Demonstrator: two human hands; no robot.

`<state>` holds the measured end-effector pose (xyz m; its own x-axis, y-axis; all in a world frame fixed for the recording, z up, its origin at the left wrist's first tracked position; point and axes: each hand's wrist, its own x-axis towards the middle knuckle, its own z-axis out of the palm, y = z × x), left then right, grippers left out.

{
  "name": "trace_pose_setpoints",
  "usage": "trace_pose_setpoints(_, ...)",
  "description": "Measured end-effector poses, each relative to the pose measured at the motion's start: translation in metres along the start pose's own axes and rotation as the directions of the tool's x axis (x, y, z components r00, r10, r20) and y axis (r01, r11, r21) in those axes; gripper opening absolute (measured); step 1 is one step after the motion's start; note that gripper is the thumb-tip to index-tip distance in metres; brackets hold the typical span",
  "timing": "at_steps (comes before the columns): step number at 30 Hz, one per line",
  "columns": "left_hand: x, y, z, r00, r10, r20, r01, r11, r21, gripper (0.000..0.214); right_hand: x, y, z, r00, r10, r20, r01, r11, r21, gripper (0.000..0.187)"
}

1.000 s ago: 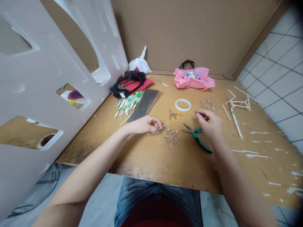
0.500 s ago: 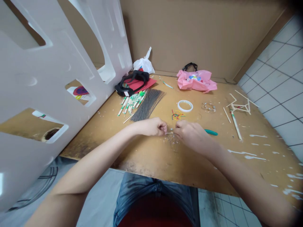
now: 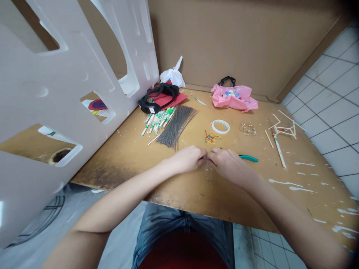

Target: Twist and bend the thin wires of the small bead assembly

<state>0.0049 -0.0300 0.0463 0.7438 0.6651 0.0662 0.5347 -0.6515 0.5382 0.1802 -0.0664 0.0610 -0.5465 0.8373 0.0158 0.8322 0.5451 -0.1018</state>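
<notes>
My left hand (image 3: 192, 157) and my right hand (image 3: 227, 163) meet above the table, fingertips pinched together and touching or nearly so. Between them hangs a tangle of thin bent wire (image 3: 208, 173) with loops below the fingers; its upper part is hidden by them. Teal-handled pliers (image 3: 249, 158) lie just beyond my right hand, partly covered by it. Behind the hands are red, yellow and green rubber bands (image 3: 212, 138) and a white tape roll (image 3: 220, 126). A bundle of straight grey wires (image 3: 177, 127) lies behind my left hand.
Paper-wrapped sticks (image 3: 157, 121), a black headset-like strap (image 3: 159, 98) and a white bag (image 3: 173, 76) sit at back left. A pink bag (image 3: 234, 98) stands at the back. Bent wire pieces (image 3: 248, 129) and a stick frame (image 3: 284, 130) lie right. A white plastic panel (image 3: 73, 82) borders the left.
My left hand has moved right, closing the gap to my right hand. The thin wire that stretched between them is now mostly hidden by the fingers. The view has shifted slightly.
</notes>
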Motion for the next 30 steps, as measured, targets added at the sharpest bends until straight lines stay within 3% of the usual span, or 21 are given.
trace_pose_setpoints(2,-0.001,-0.004,-0.001,0.998,-0.019,-0.052,0.01,0.984,-0.176,0.012,0.001,0.006,0.002,0.998,0.064,-0.008,-0.059,0.959,0.278,0.014)
trace_pose_setpoints(3,-0.001,-0.006,0.0,0.997,-0.047,-0.064,0.025,0.949,-0.313,0.011,0.002,0.01,0.003,0.994,0.11,0.013,-0.103,0.878,0.467,0.012)
trace_pose_setpoints(6,0.002,-0.012,0.004,0.988,-0.139,-0.067,0.05,0.7,-0.712,0.015,0.005,0.018,0.007,0.965,0.23,0.13,-0.218,0.414,0.884,0.017)
trace_pose_setpoints(8,0.007,-0.015,0.009,0.981,-0.184,-0.063,0.045,0.533,-0.845,0.02,0.007,0.022,0.011,0.941,0.278,0.194,-0.242,0.153,0.958,0.024)
trace_pose_setpoints(11,0.013,-0.02,0.017,0.975,-0.222,-0.019,0.072,0.399,-0.914,0.026,0.008,0.025,0.021,0.913,0.305,0.272,-0.275,-0.032,0.961,0.03)
trace_pose_setpoints(14,0.014,-0.023,0.022,0.973,-0.229,0.03,0.113,0.355,-0.928,0.026,0.006,0.027,0.029,0.903,0.327,0.28,-0.28,-0.049,0.959,0.03)
trace_pose_setpoints(20,0.012,-0.023,0.029,0.964,-0.267,-0.011,0.097,0.385,-0.918,0.022,0.001,0.026,0.031,0.909,0.357,0.214,-0.268,0.107,0.958,0.024)
trace_pose_setpoints(25,0.01,-0.02,0.03,0.955,-0.294,-0.037,0.082,0.383,-0.92,0.022,0.001,0.024,0.028,0.906,0.325,0.269,-0.311,0.082,0.947,0.022)
trace_pose_setpoints(30,0.006,-0.018,0.027,0.95,-0.311,-0.027,0.113,0.423,-0.899,0.02,0.001,0.024,0.039,0.872,0.431,0.231,-0.276,0.044,0.96,0.025)
